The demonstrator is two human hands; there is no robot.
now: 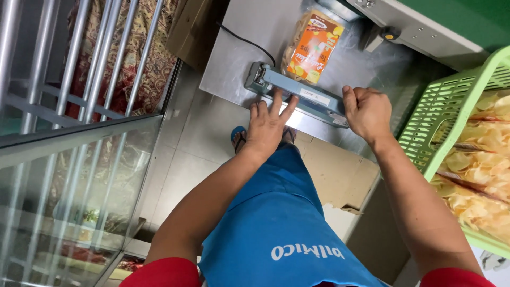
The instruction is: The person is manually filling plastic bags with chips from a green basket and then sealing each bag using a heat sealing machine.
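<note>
A blue-grey heat sealer [297, 93] lies on a steel table [239, 58], its bar down on the open end of an orange-and-clear bag of chips [313, 48]. My left hand [268, 125] rests flat with fingers spread on the near side of the sealer bar. My right hand [367, 111] is closed in a fist and presses on the right end of the bar. The bag lies beyond the bar, away from me.
A green plastic basket [441, 106] full of bagged chips stands at the right. A black cable [247, 40] runs from the sealer. Metal railings and a glass panel [79, 159] are at the left. Cardboard [334, 170] lies on the floor below.
</note>
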